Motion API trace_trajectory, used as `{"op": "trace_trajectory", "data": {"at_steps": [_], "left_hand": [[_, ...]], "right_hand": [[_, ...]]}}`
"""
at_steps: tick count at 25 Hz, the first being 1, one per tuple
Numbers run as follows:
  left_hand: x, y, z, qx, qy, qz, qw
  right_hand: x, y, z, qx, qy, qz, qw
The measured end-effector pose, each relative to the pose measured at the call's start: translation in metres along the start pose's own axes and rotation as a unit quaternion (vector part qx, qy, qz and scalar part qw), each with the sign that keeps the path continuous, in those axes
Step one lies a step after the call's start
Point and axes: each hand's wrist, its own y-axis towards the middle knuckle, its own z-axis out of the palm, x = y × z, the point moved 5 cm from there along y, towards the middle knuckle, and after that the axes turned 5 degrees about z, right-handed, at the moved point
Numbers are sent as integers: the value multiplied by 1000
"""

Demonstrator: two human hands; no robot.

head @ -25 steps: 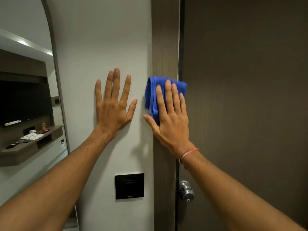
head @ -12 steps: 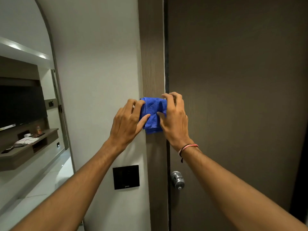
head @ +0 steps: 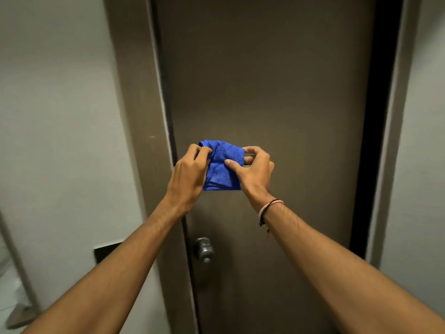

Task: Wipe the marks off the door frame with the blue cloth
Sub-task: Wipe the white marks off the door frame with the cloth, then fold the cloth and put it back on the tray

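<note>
Both hands pinch the blue cloth (head: 222, 166) in front of the door (head: 277, 92), off the frame.
Left hand (head: 187, 173) grips the cloth's 9 o'clock edge, right hand (head: 252, 171) its 3 o'clock edge, fingers closed on fabric, cloth bunched between them. Door frame (head: 137, 104) stands at 9 o'clock, clear of the hands; knob (head: 204, 249) at 6 o'clock below. Bare door surface all around the cloth.

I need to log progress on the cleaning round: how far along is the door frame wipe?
Done: unclear. In hand: both the left hand and right hand grip the folded blue cloth in front of the door, apparently refolding it, not wiping. Left: a small pale mark shows on the left door frame.
</note>
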Motion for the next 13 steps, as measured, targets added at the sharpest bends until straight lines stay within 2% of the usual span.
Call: {"op": "trace_trajectory", "data": {"at_steps": [5, 7, 9, 11, 13], "left_hand": [[-121, 11, 84, 12, -119, 20, 993], [-190, 11, 122, 21, -188, 44, 981], [-251, 3, 156, 60, -252, 62, 964], [-341, -17, 208, 92, -326, 80, 937], [-388, -39, 238, 149, -365, 72, 916]], "right_hand": [[-51, 19, -145, -75, -62, -3, 995], [-79, 22, -218, -111, -92, 10, 990], [-110, 16, -281, -132, -112, 38, 984], [-166, 4, -374, -174, -133, 95, 971], [-201, -12, -422, -189, -135, 125, 965]]}}
